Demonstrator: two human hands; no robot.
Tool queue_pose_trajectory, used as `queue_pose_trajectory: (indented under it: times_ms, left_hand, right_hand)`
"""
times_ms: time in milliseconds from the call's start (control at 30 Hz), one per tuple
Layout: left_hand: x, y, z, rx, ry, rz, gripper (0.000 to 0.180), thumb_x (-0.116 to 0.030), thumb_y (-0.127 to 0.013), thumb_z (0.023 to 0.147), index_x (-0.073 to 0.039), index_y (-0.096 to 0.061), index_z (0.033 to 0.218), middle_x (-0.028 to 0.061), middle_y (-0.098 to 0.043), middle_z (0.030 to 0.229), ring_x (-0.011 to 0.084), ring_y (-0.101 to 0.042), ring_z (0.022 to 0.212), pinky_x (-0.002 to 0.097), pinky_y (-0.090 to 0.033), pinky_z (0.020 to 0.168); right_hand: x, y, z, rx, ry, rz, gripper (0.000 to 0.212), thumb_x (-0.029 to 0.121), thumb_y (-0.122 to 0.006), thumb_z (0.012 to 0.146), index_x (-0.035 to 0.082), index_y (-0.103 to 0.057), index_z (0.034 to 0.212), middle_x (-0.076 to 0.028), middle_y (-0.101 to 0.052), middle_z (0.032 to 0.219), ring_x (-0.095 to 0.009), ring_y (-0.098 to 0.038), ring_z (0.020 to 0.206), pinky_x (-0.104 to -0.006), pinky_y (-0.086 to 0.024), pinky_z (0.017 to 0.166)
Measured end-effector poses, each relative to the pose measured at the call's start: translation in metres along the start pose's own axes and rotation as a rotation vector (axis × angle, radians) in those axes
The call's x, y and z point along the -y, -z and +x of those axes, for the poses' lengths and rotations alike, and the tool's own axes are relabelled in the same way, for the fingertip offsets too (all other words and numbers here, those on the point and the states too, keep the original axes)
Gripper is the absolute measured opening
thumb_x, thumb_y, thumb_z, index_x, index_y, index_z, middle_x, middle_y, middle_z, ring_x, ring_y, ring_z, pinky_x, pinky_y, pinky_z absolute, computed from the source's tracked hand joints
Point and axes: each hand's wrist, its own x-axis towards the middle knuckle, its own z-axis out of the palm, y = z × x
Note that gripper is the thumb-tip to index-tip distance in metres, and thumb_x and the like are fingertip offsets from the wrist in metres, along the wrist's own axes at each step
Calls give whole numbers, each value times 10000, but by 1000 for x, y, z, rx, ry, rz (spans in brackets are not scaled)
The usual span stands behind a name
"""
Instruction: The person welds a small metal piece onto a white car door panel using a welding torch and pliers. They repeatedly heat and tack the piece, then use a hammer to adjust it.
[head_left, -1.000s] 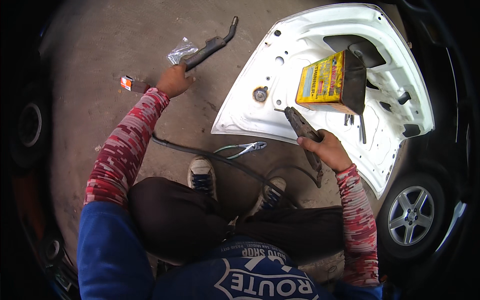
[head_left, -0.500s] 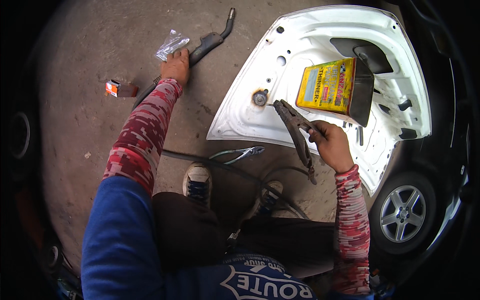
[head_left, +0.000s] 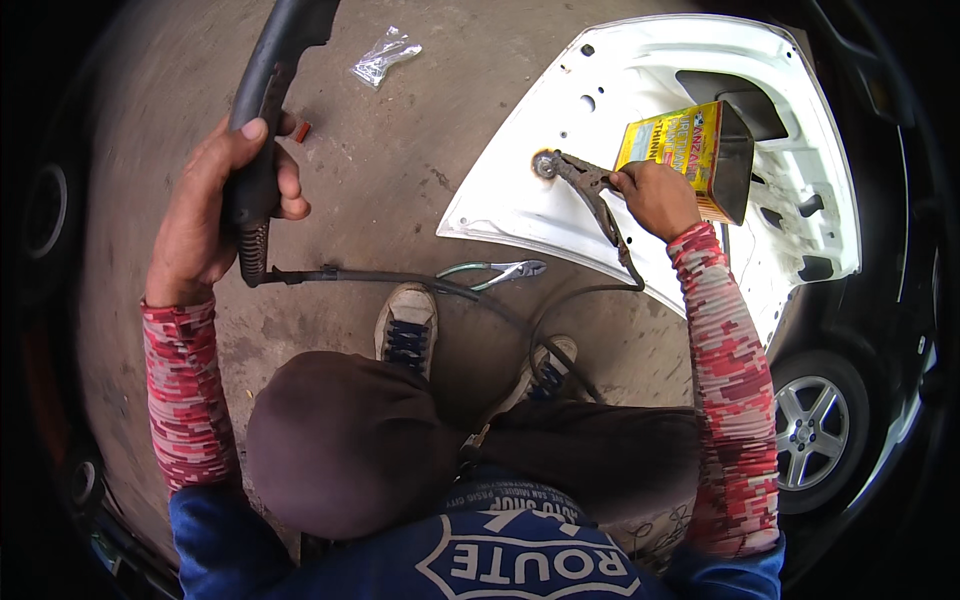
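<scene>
My left hand (head_left: 193, 225) is raised at the left, wrapped round the black handle of a welding torch (head_left: 262, 150). The torch's front end runs out of view at the top. Its cable (head_left: 370, 281) bends away below my wrist. My right hand (head_left: 660, 198) grips a rusty welding ground clamp (head_left: 592, 202) by its handle. The clamp's jaws reach a round metal piece (head_left: 544, 164) ringed with rust on a white car panel (head_left: 500, 205). Whether the jaws bite on it or only touch it, I cannot tell.
A yellow rectangular tin (head_left: 700, 150) rests on the panel behind my right hand. Pliers (head_left: 505, 272) lie on the floor near my shoes, beside cables. A clear plastic bag (head_left: 385, 56) and a small orange box (head_left: 302, 132) are farther off. A car wheel (head_left: 813, 432) stands at right.
My left hand has lifted the welding torch from the floor and drawn it up to the left. My right hand has brought the ground clamp up to the round metal piece.
</scene>
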Motion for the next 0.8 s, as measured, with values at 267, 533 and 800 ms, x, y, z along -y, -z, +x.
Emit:
queue_pose_trajectory:
  times_ms: [267, 533, 800]
  left_hand:
    - [-35, 14, -81, -517, -99, 617, 687, -500, -745, 937, -24, -572, 1401, 48, -583, 875, 138, -637, 701, 302, -540, 714]
    - [-52, -1, -71, -528, -281, 597, 504, -421, -713, 991, -39, -583, 1292, 2, -575, 775, 89, -576, 600, 278, -517, 638]
    - [-12, -23, -53, -160, -27, 592, 549, -358, -694, 985, 20, -574, 1365, 28, -579, 799, 118, -596, 662, 285, -524, 587]
  right_hand:
    - [11, 0, 1, -18, -31, -79, 390, 391, -609, 1004, 53, -791, 939, -220, -738, 872, -413, -723, 838, -528, -561, 780]
    - [15, -5, 1, 1, -71, -121, 399, 398, -600, 1013, 50, -788, 960, -222, -746, 915, -408, -727, 877, -524, -563, 800]
    - [14, -10, 3, -15, -84, -139, 414, 425, -602, 1012, 60, -791, 965, -224, -748, 909, -409, -730, 884, -518, -564, 802]
